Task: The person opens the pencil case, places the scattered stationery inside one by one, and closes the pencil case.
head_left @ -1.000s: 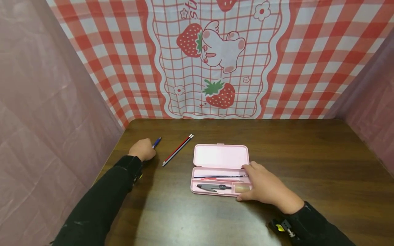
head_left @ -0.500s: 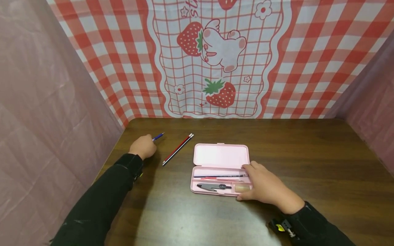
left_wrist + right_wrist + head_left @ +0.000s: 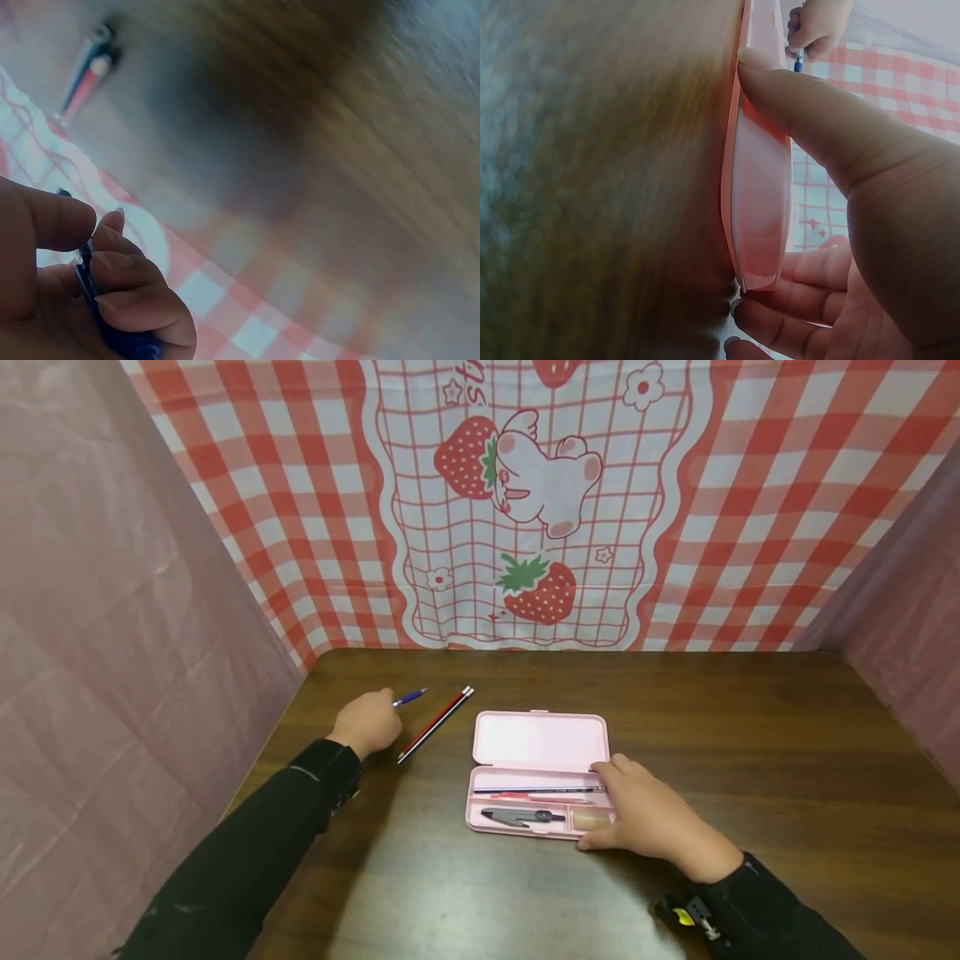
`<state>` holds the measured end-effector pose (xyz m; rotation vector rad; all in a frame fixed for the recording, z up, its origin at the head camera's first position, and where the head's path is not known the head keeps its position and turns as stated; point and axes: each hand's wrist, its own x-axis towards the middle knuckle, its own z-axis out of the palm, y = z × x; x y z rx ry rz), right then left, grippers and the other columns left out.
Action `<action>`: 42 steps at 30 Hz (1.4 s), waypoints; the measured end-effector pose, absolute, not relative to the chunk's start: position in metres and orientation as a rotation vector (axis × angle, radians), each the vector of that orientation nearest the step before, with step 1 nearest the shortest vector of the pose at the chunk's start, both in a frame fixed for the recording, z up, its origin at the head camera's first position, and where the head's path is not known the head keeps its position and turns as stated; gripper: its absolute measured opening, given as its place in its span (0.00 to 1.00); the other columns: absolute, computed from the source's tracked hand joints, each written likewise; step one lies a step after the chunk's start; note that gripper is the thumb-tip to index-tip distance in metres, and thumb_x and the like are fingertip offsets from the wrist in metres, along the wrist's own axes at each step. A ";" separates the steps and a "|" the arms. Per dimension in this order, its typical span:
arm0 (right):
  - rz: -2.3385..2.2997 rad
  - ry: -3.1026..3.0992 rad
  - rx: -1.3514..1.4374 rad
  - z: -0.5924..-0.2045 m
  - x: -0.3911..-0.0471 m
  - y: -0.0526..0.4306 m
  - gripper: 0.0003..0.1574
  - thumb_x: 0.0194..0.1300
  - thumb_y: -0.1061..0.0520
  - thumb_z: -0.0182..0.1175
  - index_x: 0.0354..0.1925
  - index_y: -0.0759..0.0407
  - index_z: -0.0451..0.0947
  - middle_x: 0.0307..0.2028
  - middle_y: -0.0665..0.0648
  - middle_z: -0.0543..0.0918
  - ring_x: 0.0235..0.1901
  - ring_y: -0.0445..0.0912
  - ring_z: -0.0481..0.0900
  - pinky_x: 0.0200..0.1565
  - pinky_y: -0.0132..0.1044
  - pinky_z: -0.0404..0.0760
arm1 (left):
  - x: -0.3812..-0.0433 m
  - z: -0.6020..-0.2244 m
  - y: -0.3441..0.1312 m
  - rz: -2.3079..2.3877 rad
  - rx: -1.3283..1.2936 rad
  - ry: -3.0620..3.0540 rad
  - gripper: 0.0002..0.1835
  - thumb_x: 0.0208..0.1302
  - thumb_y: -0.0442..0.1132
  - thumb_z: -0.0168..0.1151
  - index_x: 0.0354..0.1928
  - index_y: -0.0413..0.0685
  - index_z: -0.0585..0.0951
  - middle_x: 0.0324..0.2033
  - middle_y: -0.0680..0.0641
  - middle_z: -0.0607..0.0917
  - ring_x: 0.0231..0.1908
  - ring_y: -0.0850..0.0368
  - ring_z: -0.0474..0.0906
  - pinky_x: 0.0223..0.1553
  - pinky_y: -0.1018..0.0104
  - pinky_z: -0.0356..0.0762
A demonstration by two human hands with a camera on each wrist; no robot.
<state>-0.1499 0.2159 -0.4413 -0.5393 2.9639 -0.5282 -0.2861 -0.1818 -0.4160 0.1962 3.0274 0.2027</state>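
Note:
In the head view my left hand pinches a blue pen at the far left of the table; its tip sticks out beyond the fingers. The left wrist view shows the pen lying across the curled fingers, thumb pressed on it. My right hand grips the right end of an open pink pencil case, thumb at the near side and fingers around the end. Inside the case lie a dark striped pencil, a red slim item, a grey compass and a tan eraser-like block.
Two striped pencils, one red and one black, lie side by side on the brown table, between the left hand and the case. A red-and-white checked cloth hangs behind the table; pink curtains flank it.
My left hand has moved a little to the right with the blue pen, which has turned to point more rightward. The right hand and the case have stayed in place.

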 end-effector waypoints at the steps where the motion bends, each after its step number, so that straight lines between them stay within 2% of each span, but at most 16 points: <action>1: -0.529 2.964 -0.537 -0.441 -0.150 0.216 0.70 0.31 0.18 0.69 0.62 0.61 0.69 0.49 0.56 0.74 0.46 0.48 0.72 0.46 0.48 0.77 | -0.284 -0.416 -0.179 0.190 0.218 3.042 0.11 0.63 0.37 0.50 0.44 0.40 0.75 0.36 0.42 0.81 0.34 0.47 0.79 0.36 0.48 0.78; 8: -0.528 2.960 -0.542 -0.442 -0.151 0.216 0.70 0.31 0.18 0.69 0.62 0.61 0.69 0.49 0.56 0.74 0.47 0.48 0.72 0.47 0.49 0.77 | -0.265 -0.410 -0.151 0.133 0.348 3.108 0.12 0.64 0.39 0.53 0.46 0.41 0.76 0.35 0.45 0.81 0.33 0.51 0.78 0.33 0.53 0.79; 15: -0.522 2.962 -0.538 -0.440 -0.151 0.218 0.71 0.31 0.18 0.69 0.63 0.61 0.69 0.49 0.57 0.73 0.45 0.48 0.71 0.46 0.48 0.77 | -0.238 -0.400 -0.119 0.201 0.526 3.169 0.06 0.67 0.40 0.53 0.38 0.46 0.76 0.27 0.51 0.78 0.24 0.57 0.73 0.25 0.58 0.76; 22: -0.520 2.956 -0.539 -0.439 -0.151 0.217 0.70 0.31 0.18 0.70 0.62 0.61 0.69 0.48 0.56 0.73 0.45 0.47 0.71 0.46 0.48 0.77 | -0.213 -0.384 -0.096 0.405 0.602 3.190 0.08 0.69 0.43 0.51 0.41 0.47 0.76 0.29 0.53 0.77 0.25 0.60 0.72 0.26 0.64 0.74; 30: -0.520 2.965 -0.539 -0.440 -0.150 0.216 0.69 0.31 0.19 0.70 0.62 0.61 0.69 0.48 0.56 0.73 0.45 0.47 0.71 0.47 0.48 0.77 | -0.199 -0.378 -0.081 0.616 0.611 3.211 0.10 0.71 0.45 0.50 0.42 0.49 0.77 0.32 0.54 0.78 0.29 0.60 0.73 0.33 0.63 0.76; 37: -0.521 2.958 -0.525 -0.439 -0.150 0.215 0.70 0.31 0.18 0.70 0.62 0.61 0.69 0.48 0.56 0.73 0.45 0.47 0.71 0.46 0.47 0.76 | -0.194 -0.380 -0.078 0.847 0.547 3.135 0.10 0.72 0.46 0.49 0.44 0.50 0.76 0.32 0.54 0.76 0.29 0.59 0.72 0.31 0.63 0.72; 42: -0.525 2.946 -0.507 -0.437 -0.150 0.215 0.71 0.31 0.18 0.70 0.63 0.61 0.68 0.48 0.56 0.73 0.44 0.47 0.71 0.45 0.47 0.76 | -0.189 -0.382 -0.070 0.836 0.579 3.109 0.09 0.72 0.46 0.49 0.43 0.50 0.76 0.31 0.55 0.75 0.29 0.60 0.72 0.30 0.63 0.73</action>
